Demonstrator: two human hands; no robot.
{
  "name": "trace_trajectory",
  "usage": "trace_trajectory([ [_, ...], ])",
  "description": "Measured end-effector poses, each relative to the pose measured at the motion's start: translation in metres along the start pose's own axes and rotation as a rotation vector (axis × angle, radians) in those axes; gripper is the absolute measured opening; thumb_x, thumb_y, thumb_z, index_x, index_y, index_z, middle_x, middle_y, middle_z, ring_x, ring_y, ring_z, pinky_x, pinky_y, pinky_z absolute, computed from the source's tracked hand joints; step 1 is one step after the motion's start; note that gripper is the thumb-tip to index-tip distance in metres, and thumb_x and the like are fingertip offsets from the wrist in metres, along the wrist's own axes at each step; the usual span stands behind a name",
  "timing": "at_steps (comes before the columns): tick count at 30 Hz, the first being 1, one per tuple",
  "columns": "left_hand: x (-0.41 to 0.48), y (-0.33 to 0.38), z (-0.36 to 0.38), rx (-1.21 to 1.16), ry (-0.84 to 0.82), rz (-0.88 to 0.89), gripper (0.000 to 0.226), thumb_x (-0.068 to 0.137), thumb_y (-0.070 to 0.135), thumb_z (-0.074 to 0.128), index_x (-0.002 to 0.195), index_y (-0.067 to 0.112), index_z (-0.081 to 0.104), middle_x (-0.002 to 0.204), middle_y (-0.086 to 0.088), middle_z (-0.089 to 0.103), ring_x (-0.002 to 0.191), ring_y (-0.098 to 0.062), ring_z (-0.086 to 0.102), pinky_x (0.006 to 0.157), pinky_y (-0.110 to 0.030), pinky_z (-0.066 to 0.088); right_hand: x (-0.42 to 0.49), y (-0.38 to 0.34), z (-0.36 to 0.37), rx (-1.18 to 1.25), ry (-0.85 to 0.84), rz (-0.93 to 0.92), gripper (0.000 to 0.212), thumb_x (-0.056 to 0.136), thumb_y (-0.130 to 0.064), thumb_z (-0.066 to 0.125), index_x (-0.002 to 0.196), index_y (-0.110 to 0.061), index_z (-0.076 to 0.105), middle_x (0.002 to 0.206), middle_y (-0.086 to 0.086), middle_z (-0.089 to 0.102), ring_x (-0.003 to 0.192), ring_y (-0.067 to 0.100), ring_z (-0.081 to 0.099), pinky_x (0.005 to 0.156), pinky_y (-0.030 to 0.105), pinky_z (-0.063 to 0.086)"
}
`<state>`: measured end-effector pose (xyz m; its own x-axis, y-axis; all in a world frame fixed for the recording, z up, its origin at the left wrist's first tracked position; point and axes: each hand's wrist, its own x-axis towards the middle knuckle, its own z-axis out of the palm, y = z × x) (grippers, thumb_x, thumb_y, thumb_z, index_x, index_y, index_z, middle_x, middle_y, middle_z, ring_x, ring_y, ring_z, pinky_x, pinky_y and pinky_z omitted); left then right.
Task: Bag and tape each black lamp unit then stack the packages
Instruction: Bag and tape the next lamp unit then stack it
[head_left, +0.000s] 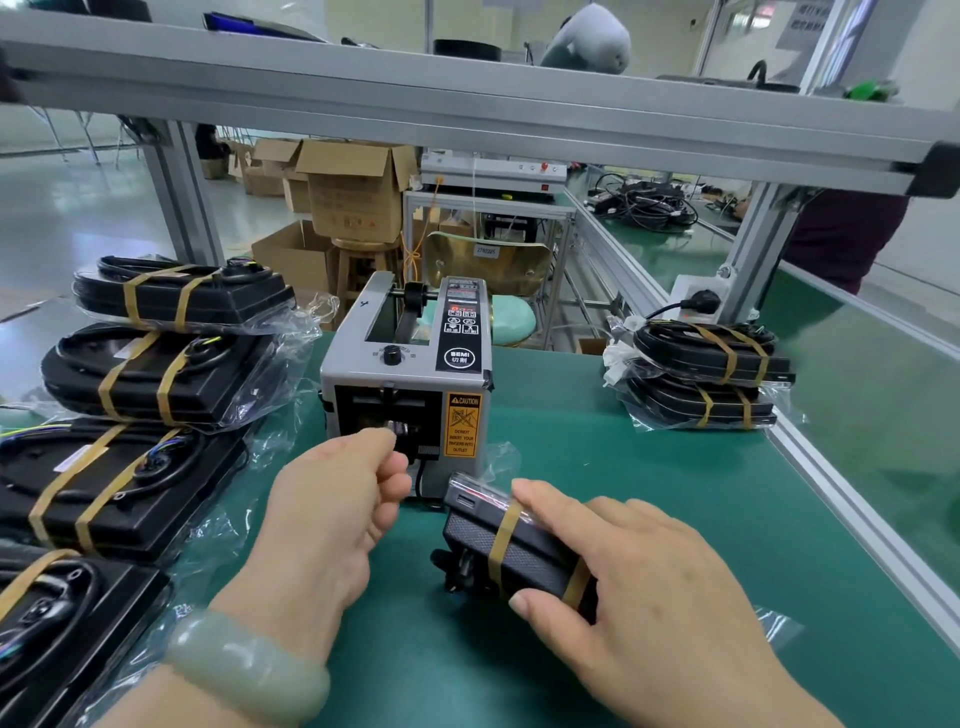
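Note:
A black lamp unit (511, 551) in a clear bag lies on the green mat in front of me, with two brown tape bands across it. My right hand (639, 587) holds it, fingers laid over the top and thumb against the near edge. My left hand (332, 514) reaches to the outlet of the grey tape dispenser (410, 364). Its thumb and fingers pinch the tape end there, which the fingers mostly hide. Several bagged and taped lamp units (150, 374) are stacked at the left. Two more taped packages (706, 379) are stacked at the right.
An aluminium frame rail (467, 109) runs overhead, with posts at the back left and back right. The bench edge rail (857, 499) runs along the right. Cardboard boxes (353, 192), a stool and a chair stand behind the bench. A person in dark clothes stands at the far right.

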<state>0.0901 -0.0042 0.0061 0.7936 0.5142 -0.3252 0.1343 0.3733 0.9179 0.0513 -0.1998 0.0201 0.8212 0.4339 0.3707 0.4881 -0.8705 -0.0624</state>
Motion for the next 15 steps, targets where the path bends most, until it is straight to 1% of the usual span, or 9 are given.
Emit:
trace_trajectory([
  [2, -0.019, -0.002, -0.01, 0.043, -0.11, 0.066, 0.016, 0.087, 0.019, 0.062, 0.072, 0.017, 0.06, 0.053, 0.005, 0.062, 0.043, -0.003, 0.055, 0.042, -0.017, 0.042, 0.0, -0.001, 0.0, -0.004, 0.0, 0.004, 0.063, 0.065, -0.063, 0.044, 0.12, -0.037, 0.06, 0.069, -0.014, 0.06, 0.061, 0.016, 0.058, 0.052, 0.03, 0.053],
  [4, -0.035, -0.007, -0.017, 0.105, -0.166, 0.144, 0.021, 0.084, 0.027, 0.064, 0.065, 0.017, 0.066, 0.06, 0.002, 0.066, 0.051, -0.007, 0.058, 0.053, -0.024, 0.045, 0.0, -0.002, 0.001, -0.009, -0.004, 0.002, 0.064, 0.064, -0.063, 0.047, 0.12, -0.037, 0.061, 0.07, -0.014, 0.06, 0.061, 0.016, 0.058, 0.052, 0.031, 0.053],
  [6, -0.047, -0.012, -0.019, 0.19, -0.178, 0.245, 0.02, 0.078, 0.036, 0.065, 0.065, 0.023, 0.072, 0.066, -0.002, 0.068, 0.063, -0.009, 0.06, 0.066, -0.032, 0.047, -0.002, -0.003, 0.002, -0.013, -0.015, 0.0, 0.064, 0.061, -0.063, 0.053, 0.119, -0.037, 0.061, 0.07, -0.014, 0.061, 0.061, 0.017, 0.058, 0.053, 0.031, 0.053],
  [7, -0.051, -0.014, -0.019, 0.23, -0.175, 0.294, 0.016, 0.075, 0.039, 0.066, 0.068, 0.027, 0.073, 0.066, -0.003, 0.067, 0.065, -0.008, 0.058, 0.07, -0.034, 0.047, -0.002, -0.004, 0.002, -0.015, -0.016, 0.001, 0.065, 0.059, -0.062, 0.056, 0.119, -0.037, 0.06, 0.07, -0.013, 0.061, 0.061, 0.017, 0.058, 0.053, 0.031, 0.053],
  [8, -0.055, -0.015, -0.019, 0.26, -0.172, 0.327, 0.013, 0.073, 0.041, 0.066, 0.071, 0.03, 0.073, 0.064, -0.002, 0.066, 0.063, -0.005, 0.056, 0.072, -0.034, 0.047, -0.002, -0.005, 0.002, -0.017, -0.017, 0.002, 0.065, 0.058, -0.062, 0.057, 0.118, -0.038, 0.06, 0.069, -0.013, 0.061, 0.06, 0.017, 0.058, 0.052, 0.031, 0.053],
  [9, -0.057, -0.016, -0.02, 0.275, -0.171, 0.343, 0.01, 0.073, 0.04, 0.066, 0.072, 0.032, 0.073, 0.061, 0.003, 0.066, 0.06, -0.001, 0.055, 0.072, -0.032, 0.048, -0.002, -0.005, 0.002, -0.019, -0.017, 0.003, 0.065, 0.058, -0.062, 0.057, 0.118, -0.038, 0.06, 0.069, -0.013, 0.06, 0.06, 0.017, 0.058, 0.052, 0.031, 0.053],
  [10, -0.059, -0.017, -0.019, 0.28, -0.177, 0.344, 0.009, 0.075, 0.039, 0.066, 0.074, 0.033, 0.073, 0.062, 0.007, 0.068, 0.058, 0.002, 0.056, 0.074, -0.031, 0.049, -0.002, -0.005, 0.003, -0.019, -0.02, 0.005, 0.065, 0.058, -0.062, 0.057, 0.118, -0.038, 0.06, 0.069, -0.013, 0.06, 0.06, 0.017, 0.058, 0.052, 0.03, 0.053],
  [13, -0.06, -0.023, -0.017, 0.309, -0.175, 0.319, 0.01, 0.077, 0.038, 0.066, 0.077, 0.032, 0.074, 0.073, 0.006, 0.073, 0.068, -0.003, 0.062, 0.086, -0.039, 0.052, -0.003, -0.005, 0.002, -0.024, -0.034, 0.013, 0.065, 0.058, -0.062, 0.057, 0.119, -0.039, 0.059, 0.07, -0.013, 0.061, 0.061, 0.017, 0.058, 0.053, 0.03, 0.053],
  [15, -0.06, -0.025, -0.015, 0.308, -0.152, 0.325, 0.009, 0.078, 0.036, 0.066, 0.076, 0.032, 0.074, 0.071, 0.006, 0.072, 0.065, -0.005, 0.06, 0.086, -0.042, 0.053, -0.003, -0.006, 0.002, -0.018, -0.038, 0.014, 0.065, 0.059, -0.063, 0.056, 0.12, -0.039, 0.057, 0.071, -0.013, 0.061, 0.062, 0.017, 0.058, 0.054, 0.03, 0.052],
])
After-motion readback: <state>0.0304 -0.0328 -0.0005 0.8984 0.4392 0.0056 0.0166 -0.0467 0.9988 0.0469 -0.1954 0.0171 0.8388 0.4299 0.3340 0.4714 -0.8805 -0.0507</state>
